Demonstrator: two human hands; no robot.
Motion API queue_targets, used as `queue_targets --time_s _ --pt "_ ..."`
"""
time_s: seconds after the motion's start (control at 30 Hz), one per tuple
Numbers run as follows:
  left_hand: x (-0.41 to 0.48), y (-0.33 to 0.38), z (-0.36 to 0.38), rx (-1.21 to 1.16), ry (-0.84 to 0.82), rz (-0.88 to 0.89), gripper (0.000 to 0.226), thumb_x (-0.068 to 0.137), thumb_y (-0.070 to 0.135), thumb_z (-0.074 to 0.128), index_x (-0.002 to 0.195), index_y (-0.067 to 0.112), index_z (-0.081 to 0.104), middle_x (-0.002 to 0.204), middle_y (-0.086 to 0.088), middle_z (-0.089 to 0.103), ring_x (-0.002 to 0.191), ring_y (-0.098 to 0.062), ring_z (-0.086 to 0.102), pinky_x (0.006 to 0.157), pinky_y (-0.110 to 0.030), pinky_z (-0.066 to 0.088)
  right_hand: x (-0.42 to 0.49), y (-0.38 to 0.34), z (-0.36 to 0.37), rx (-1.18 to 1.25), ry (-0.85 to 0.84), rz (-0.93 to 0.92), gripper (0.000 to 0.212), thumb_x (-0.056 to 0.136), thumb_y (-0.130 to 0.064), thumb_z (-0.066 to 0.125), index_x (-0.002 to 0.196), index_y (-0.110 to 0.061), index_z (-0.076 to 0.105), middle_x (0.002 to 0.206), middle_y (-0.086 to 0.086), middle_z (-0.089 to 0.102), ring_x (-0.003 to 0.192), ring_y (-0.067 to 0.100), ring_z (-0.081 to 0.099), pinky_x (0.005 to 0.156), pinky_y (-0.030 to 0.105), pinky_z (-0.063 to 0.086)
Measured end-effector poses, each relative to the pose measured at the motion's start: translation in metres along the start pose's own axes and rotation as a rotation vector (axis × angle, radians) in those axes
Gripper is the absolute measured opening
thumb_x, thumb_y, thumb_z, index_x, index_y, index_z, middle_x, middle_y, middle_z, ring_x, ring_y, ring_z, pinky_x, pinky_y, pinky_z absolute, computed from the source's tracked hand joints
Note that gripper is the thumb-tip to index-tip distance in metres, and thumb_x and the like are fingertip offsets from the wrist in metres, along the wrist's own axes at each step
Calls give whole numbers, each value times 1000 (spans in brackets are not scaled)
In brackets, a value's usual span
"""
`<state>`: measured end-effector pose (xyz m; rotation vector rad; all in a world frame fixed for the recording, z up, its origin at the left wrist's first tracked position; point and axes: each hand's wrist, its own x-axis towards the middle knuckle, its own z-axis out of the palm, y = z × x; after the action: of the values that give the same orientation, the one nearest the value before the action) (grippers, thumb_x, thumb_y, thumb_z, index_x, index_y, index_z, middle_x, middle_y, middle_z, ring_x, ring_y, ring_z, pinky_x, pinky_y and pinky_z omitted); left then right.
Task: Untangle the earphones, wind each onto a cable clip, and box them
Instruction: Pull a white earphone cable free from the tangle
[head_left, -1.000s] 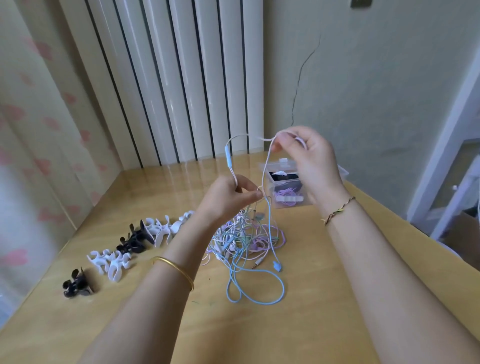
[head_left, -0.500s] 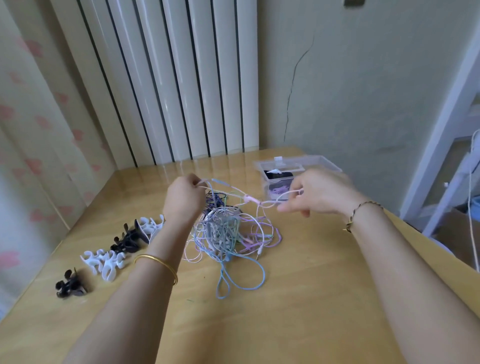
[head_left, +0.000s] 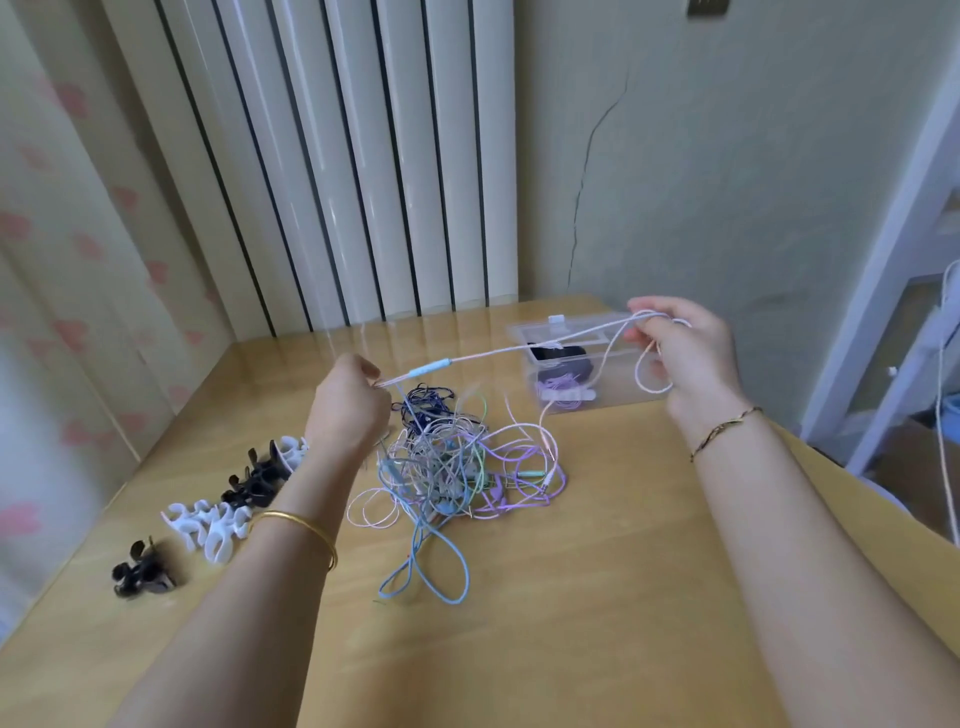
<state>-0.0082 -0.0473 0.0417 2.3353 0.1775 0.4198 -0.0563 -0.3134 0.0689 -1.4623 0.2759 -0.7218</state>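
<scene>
The left hand (head_left: 347, 410) hovers over the near left side of the pile, thumb and forefinger pinched tight on a pale pink cable (head_left: 498, 354) while the other fingers curl in beside them. From that pinch the cable runs taut, up and to the right, past a small blue remote (head_left: 430, 368) on its length, to the right hand (head_left: 688, 364), which is held higher and well apart from the left. The right hand's fingers are bent round the cable, and a couple of loose loops hang from its grip in front of the palm; a further strand drops from there to the pile. The pile itself is a tangle of earphones (head_left: 447, 467) lying on the wooden table (head_left: 571, 623) between the two forearms, with blue, purple, green, grey and dark blue cables knotted together and a blue loop trailing toward the near edge. A clear plastic box (head_left: 519, 332) stands at the far right of the table, just behind the taut cable; inside it a purple cable wound on a white clip shows, with something dark behind it. A row of black and white clips (head_left: 205, 525) lies along the left side of the table, partly hidden by the left forearm. A gold bangle (head_left: 298, 522) sits on the left wrist and a thin bracelet (head_left: 724, 431) on the right.
</scene>
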Motion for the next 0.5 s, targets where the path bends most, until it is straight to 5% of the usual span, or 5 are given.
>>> queue_targets --time_s 0.17,0.23,0.33,0.43,0.5 --pt "-5 21 -22 -219 -533 -28 34 80 -10 44 97 16 59 58 -2 43 43 -13 29 43 -17 23 3 -3 -5 230 69 131 37 90 6 34 87 -17 63 71 5 60 60 14 64 63 29 47" --pt "-7 28 -29 -354 -622 -39 30 83 -9 41 86 11 63 47 3 37 38 -8 22 39 -14 15 5 -8 -6 417 28 261 36 91 6 30 85 -13 61 69 8 63 57 22 66 63 36 53" --pt "-7 37 -32 -368 -517 13 20 86 -1 52 77 8 68 43 7 37 43 -10 23 41 -16 18 3 -12 -2 267 -51 167 33 92 2 29 85 -15 57 50 0 47 35 12 44 43 22 40" --pt "-7 45 -29 -214 -298 143 14 91 13 57 84 16 69 56 2 45 50 -15 33 48 -22 29 9 -13 0 -372 -23 -280 27 91 -9 38 91 -21 62 73 -3 55 61 12 48 55 26 36" --pt "-6 47 -26 -9 -176 247 17 94 23 53 89 26 69 72 -5 54 66 -22 48 62 -26 39 12 -14 0 -579 -127 -326 20 91 -15 46 94 -20 65 85 -1 59 77 18 51 66 30 39"
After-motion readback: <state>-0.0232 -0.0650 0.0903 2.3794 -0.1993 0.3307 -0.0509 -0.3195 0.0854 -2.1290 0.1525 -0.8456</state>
